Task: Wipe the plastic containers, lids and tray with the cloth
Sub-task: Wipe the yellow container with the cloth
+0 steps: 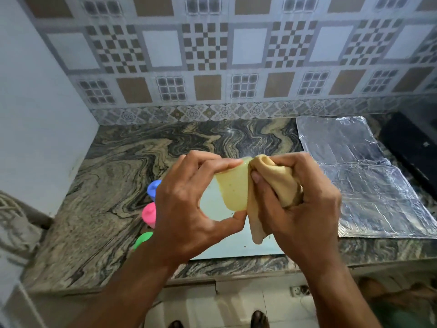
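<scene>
My left hand [189,204] grips a pale yellow translucent plastic container [233,188], held on its side above the counter. My right hand [300,197] is closed around a bunched tan cloth [274,183] pressed against the container's mouth, with a tail of cloth hanging down. Beneath my hands lies a pale, light-coloured tray [217,254], mostly hidden. At the tray's left edge, partly behind my left wrist, stand a blue container [153,188], a pink container [149,213] and a green container [143,239].
The marbled stone counter [106,185] meets a tiled wall at the back and a plain wall at the left. A sheet of crinkled foil [364,176] covers the counter's right side, with a black appliance [411,147] beyond it. Floor and feet show below the counter's front edge.
</scene>
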### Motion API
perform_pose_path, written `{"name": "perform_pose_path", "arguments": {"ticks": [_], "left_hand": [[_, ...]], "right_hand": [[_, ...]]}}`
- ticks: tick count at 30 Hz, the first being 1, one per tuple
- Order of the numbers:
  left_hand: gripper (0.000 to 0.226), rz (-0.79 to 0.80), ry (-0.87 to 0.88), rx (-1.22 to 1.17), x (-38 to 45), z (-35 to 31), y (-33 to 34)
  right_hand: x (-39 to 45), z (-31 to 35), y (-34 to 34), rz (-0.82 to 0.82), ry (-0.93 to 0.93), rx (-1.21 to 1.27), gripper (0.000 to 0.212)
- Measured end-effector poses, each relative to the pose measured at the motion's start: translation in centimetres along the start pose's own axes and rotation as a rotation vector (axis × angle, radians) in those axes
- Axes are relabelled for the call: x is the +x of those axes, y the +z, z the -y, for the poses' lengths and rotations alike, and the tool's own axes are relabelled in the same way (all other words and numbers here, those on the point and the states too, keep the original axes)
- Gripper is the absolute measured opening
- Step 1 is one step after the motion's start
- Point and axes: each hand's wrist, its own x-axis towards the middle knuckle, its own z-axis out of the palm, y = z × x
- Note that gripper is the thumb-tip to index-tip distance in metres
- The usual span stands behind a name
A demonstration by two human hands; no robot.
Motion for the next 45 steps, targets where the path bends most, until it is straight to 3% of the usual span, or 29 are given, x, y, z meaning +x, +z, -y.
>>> {"name": "perform_pose_path", "arguments": {"ticks": [3, 6, 10, 18, 22, 27, 34, 37, 41, 45], "left_hand": [[0.066, -0.042, -0.003, -0.045, -0.5, 0.3, -0.6], [0.071, -0.091, -0.123, -0.169, -0.9, 0.7, -1.0], [0.072, -0.192, -0.244, -0.385, -0.9, 0.9, -1.1], [0.076, -0.190, -0.295, -0.687, -0.6, -0.1, -0.3], [0.076, -0.190, -0.270, -0.614, -0.4, 0.5, -0.6], [0.064, -0.189, -0.150, -0.258, -0.3, 0.2, -1.4], [0.066, -0.183, 0.020, -0.165, 0.7, 0.2, -2.6], [0.067, -0.165, -0.005, -0.230, 0.4, 0.3, -2.2], [0.075, -0.230, -0.226, -0.495, -0.6, 0.6, -1.2], [0.073, -0.293, -0.326, -0.603, -0.7, 0.6, -0.7]], "right_hand": [[1.1, 0.0, 0.4, -0.033, 0.036, 0.023, 0.014], [1.2, 0.1, 0.1, -0.082, 0.092, 0.171, 0.016], [-0.7, 1.3, 0.3, -0.109, 0.020, 0.260, 0.019], [-1.1, 2.4, 1.2, -0.104, -0.106, 0.317, 0.023], [-0.8, 2.3, 0.4, -0.069, -0.129, 0.259, 0.021], [0.2, 3.2, -0.5, -0.001, -0.183, 0.110, 0.012], [1.8, 3.9, -0.1, -0.065, 0.000, 0.214, 0.015], [2.7, 4.1, -0.3, -0.081, 0.030, 0.240, 0.019], [2.3, 3.6, -0.3, -0.094, 0.004, 0.234, 0.018], [-0.1, 3.5, 0.3, -0.087, -0.060, 0.307, 0.018]]}}
